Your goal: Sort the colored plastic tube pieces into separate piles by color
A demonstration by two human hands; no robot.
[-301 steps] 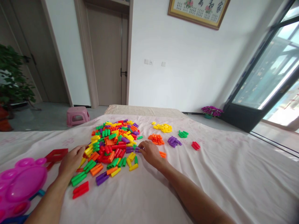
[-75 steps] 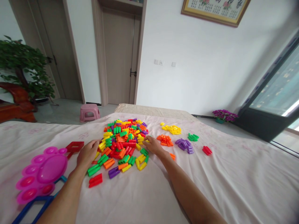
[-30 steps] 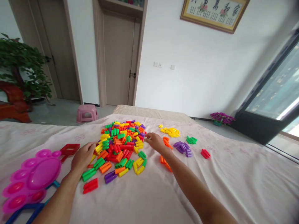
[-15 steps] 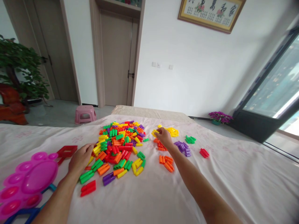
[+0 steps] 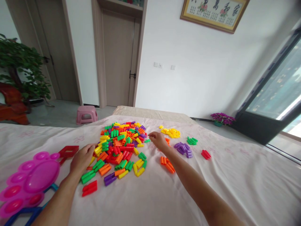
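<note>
A heap of plastic bullet-shaped building blocks (image 5: 122, 141) in red, green, yellow, orange and purple lies on the cloth in front of me. My left hand (image 5: 82, 158) rests at the heap's left side, fingers loosely stretched toward the yellow blocks (image 5: 98, 150), with no block seen in its grasp. By the heap's right edge, my right hand (image 5: 159, 140) has its fingers drawn together, close to a small green block (image 5: 147, 141); nothing shows between the fingertips. Sorted yellow blocks (image 5: 171, 133) lie beyond it. Orange blocks (image 5: 167, 164) are partly hidden by my right hand and forearm.
Purple blocks (image 5: 182, 147), green blocks (image 5: 192, 141) and red blocks (image 5: 206, 154) form separate groups to the right. At left are a pink paw-shaped plastic piece (image 5: 42, 176), a red frame piece (image 5: 69, 151) and blue parts. A pink stool (image 5: 86, 114) stands beyond the table.
My right hand has moved left from the yellow group to the mixed heap's edge. The yellow block it held no longer shows in its fingers. My left hand stays at the heap.
</note>
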